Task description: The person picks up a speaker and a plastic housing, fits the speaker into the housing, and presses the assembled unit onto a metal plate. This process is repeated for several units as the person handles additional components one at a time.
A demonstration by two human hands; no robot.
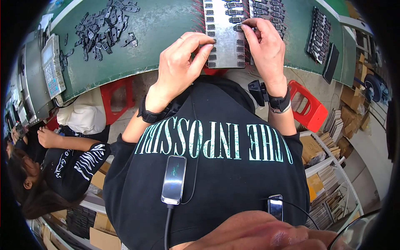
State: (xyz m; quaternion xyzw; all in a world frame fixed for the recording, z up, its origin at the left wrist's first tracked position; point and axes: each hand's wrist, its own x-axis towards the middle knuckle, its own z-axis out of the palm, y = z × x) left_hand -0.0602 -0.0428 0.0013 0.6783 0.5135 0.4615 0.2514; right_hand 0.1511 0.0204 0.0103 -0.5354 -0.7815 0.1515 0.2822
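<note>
A flat silver metal plate (225, 37) lies on the green table, with small black rectangular pieces in a row down each long side. My left hand (181, 60) reaches over its left row, thumb and forefinger closed by one of those pieces; what lies between the tips is hidden. On the plate's right side, my right hand (266, 46) pinches a small black watch-shaped plastic part (238, 27). Above it, similar black parts (234, 11) stick out from the right row. Thin red wires (199, 18) fringe the plate's left edge.
Loose black parts (102, 29) form a pile on the green table (158, 25). More parts (266, 10) lie right of the plate, near a filled black strip (318, 35) and a dark slab (331, 63). Red stools (308, 106) stand below; another person (62, 162) sits at left.
</note>
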